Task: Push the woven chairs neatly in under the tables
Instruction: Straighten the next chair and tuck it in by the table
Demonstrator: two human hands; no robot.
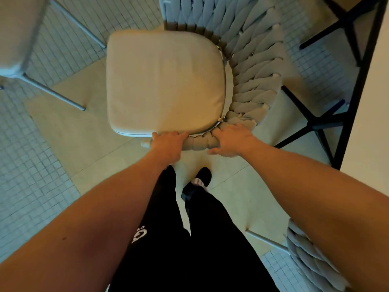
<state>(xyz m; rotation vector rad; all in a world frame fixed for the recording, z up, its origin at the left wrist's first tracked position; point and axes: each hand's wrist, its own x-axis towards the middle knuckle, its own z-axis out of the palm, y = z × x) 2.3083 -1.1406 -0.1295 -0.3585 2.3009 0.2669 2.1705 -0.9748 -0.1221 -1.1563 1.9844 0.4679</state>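
A person's two hands grip the braided rim of one woven chair point(248, 66), seen from above; the left hand point(168, 145) curls over the end of the woven arm beside the cream seat cushion point(164, 81), the right hand point(230, 140) clasps the same rim just beside it, thumb underneath; the chair stands on the tiled floor point(31, 175), its back near the black frame point(315, 121) of one bench point(374, 102) at right, not tucked beneath it; parts of two more chairs show, one at upper left point(14, 39) with thin metal legs, one woven at lower right point(305, 253); black trousers point(179, 239) and one dark shoe point(202, 178) stand below.
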